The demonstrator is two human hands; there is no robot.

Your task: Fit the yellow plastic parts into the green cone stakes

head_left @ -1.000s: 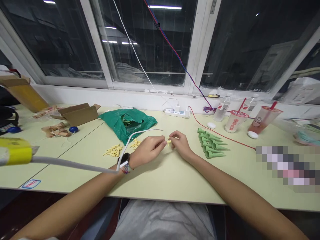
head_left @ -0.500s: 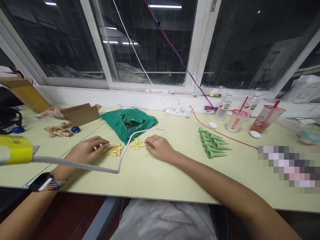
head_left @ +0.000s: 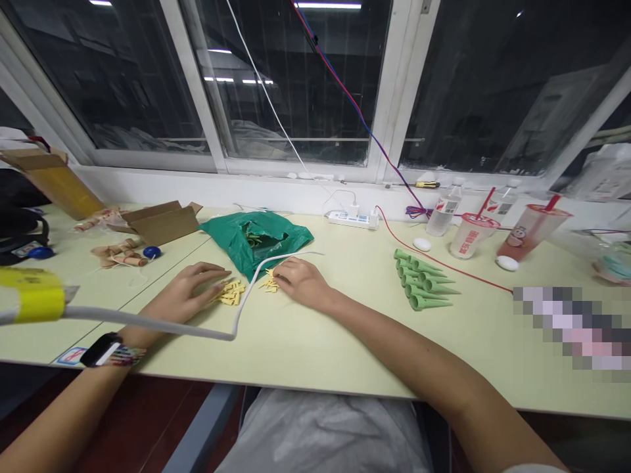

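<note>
- At left edge of left-hand pile of small yellow peg-like pieces (head_left: 231,295): left hand (head_left: 185,295), with thumb and fingers parted by a visible gap, gripping nothing that shows.
- Over right-hand pile of the same pieces (head_left: 269,284): right hand (head_left: 300,281), with fingers bent downward; cannot tell how far open or whether pinching a piece.
- Between both piles: bend of a pale cable (head_left: 240,318), in front of the tabletop (head_left: 315,348).
- Just beyond the piles: torn-open green plastic bag (head_left: 224,231).
- Well to the right: green cones (head_left: 419,284) in a close cluster, with wide ends to the left.
- Farther right: two drink cups (head_left: 470,238) with red straws, near clear bottles (head_left: 444,213).
- Far left: opened cardboard box (head_left: 167,223).
</note>
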